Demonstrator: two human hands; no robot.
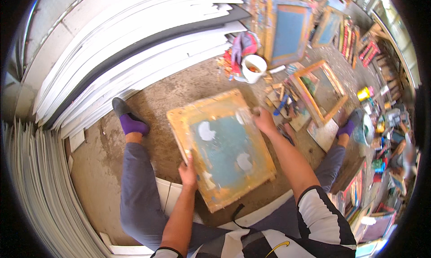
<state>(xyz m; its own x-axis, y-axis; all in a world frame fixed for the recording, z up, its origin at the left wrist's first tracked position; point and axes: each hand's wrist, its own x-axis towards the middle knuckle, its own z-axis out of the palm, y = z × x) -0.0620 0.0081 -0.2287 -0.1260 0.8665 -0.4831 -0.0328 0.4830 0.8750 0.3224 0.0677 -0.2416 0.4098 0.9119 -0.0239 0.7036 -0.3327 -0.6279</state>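
Note:
A wooden screen-printing frame with blue-grey mesh is tilted between my legs. Light grey patches mark the mesh, and yellowish stains cover the wood and its borders. My left hand is closed round the frame's left edge, thumb on top. At the upper right part of the frame my right hand has its fingers bent together next to a pale patch. Whatever those fingers may hold is too blurred to make out.
Large white sheets lie stacked at the far left. Beyond the frame stand a white bucket and a blue-meshed screen. An empty wooden frame, scattered tools and several jars lie to the right.

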